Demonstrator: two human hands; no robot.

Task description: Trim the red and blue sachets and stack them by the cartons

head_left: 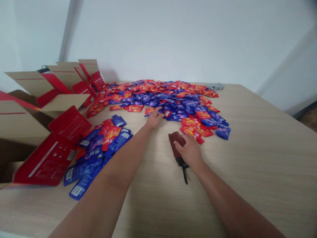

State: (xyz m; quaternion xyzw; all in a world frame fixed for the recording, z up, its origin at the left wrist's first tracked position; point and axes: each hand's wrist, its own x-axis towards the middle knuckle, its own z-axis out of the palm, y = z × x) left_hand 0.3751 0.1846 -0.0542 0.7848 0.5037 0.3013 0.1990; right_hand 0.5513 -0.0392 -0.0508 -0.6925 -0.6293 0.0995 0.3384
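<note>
My left hand (pixel 155 119) is at the front edge of a big heap of sachets (pixel 148 87), its fingers closed on a small red sachet (pixel 167 113) with a white label. Blue-purple sachets lie right behind those fingers. Nearer to me, my right hand (pixel 192 152) is wrapped round a dark brownish-red folded umbrella (pixel 177 140) with a black end and a dangling black strap. The umbrella lies at a slant low over the table, just in front of some red-orange sachets (pixel 192 127). My palm hides part of it.
Open red cardboard boxes (pixel 53 158) with tan insides stand along the left side, flaps up. A smaller pile of blue and red sachets (pixel 92 148) lies between them and my left forearm. Grey scraps (pixel 215 86) sit at the table's (pixel 260 148) back edge, near a white wall.
</note>
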